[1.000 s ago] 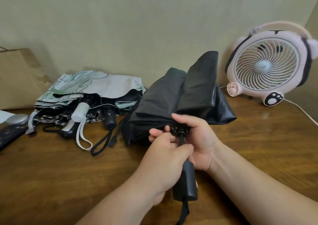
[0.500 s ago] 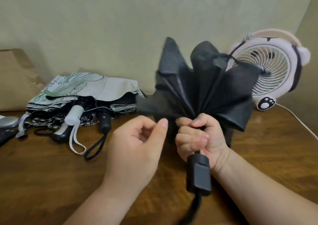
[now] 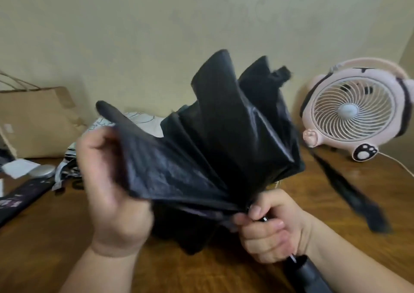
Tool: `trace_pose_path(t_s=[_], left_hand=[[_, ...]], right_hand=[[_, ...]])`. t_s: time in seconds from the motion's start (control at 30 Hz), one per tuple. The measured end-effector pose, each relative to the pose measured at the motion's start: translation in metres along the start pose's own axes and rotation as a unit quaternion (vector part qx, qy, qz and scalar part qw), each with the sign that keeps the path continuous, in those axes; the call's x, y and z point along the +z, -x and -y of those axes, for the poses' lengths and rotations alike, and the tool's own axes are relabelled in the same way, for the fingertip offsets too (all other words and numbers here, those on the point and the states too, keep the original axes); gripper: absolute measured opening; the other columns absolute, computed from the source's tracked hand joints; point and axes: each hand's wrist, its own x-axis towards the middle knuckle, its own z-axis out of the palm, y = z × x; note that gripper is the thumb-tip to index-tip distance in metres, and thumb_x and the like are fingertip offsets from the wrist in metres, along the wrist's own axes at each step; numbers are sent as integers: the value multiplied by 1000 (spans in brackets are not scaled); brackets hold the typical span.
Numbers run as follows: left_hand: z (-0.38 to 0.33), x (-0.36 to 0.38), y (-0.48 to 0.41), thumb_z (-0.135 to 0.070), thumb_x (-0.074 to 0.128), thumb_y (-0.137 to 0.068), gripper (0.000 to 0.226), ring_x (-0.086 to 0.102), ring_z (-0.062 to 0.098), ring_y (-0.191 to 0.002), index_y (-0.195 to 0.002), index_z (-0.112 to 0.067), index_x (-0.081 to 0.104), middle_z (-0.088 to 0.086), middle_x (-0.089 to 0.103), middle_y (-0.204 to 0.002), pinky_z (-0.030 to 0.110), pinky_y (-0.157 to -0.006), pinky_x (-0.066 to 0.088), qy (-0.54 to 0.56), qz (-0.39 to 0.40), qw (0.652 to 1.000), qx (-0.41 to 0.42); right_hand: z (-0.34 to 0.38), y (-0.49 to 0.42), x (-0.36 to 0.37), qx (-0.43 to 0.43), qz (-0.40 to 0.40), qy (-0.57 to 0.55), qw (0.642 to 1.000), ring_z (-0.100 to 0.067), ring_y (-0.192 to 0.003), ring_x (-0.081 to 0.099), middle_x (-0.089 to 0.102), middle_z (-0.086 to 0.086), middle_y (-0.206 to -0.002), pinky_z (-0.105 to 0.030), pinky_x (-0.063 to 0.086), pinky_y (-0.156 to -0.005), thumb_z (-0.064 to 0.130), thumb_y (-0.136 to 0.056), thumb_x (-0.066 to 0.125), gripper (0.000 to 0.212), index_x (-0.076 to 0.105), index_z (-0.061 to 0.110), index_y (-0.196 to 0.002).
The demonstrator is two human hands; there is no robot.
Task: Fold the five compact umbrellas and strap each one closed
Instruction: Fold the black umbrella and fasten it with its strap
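1 black umbrella (image 3: pixel 235 136) is being gripped at the shaft by the right hand (image 3: pixel 275 227) and, seemingly, pinched at 1 fold by the left hand (image 3: pixel 107 180).

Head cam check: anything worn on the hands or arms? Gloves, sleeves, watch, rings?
Nothing worn that shows. The left hand and right hand are bare, with no gloves and no rings visible. The left forearm and right forearm are bare down to the frame edge: no sleeves, watch or bands. Motion blur hides finer detail on the left.

home room, panda fan (image 3: pixel 356 111), wallpaper (image 3: pixel 156 24)
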Motion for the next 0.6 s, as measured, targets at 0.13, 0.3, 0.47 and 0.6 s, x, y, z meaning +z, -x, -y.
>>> trace_pose_path(t_s=[0.13, 0.3, 0.47, 0.6], left_hand=[[-2, -16, -11, -4, 73, -68, 68, 64, 18, -108, -127, -29, 50, -5, 68, -118, 28, -88, 51, -29, 152, 985, -72], [0, -16, -9, -8, 56, -71, 59, 61, 19, -103, -128, -23, 47, -3, 65, -113, 29, -83, 53, 48, 189, 976, -97], [-8, -8, -3, -45, 94, -59, 49, 66, 39, -62, -90, -13, 72, 27, 66, -85, 42, -49, 58, -55, 266, 901, -339], [-2, 25, 18, -28, 89, -76, 26, 67, 30, -55, -81, -6, 75, 18, 72, -74, 37, -45, 58, -133, 267, 878, -375]], right_hand=[[-1, -3, -4, -21, -19, 11, 1000, -10, -42, 31, 32, 7, -46, -16, 48, -41, 12, -82, 59, 38, 24, 20, -69], [2, 3, -5, -51, -16, -60, 997, -13, -39, 32, 33, 3, -43, -20, 45, -39, 9, -76, 58, 34, 26, 18, -70], [5, 7, -2, -107, 5, -95, 990, -16, -40, 34, 35, 0, -44, -24, 48, -41, 7, -78, 55, 6, 52, 4, -75], [3, 6, -4, -124, -6, -83, 989, -17, -39, 37, 36, -1, -44, -26, 52, -43, 8, -81, 54, 7, 52, 3, -77]])
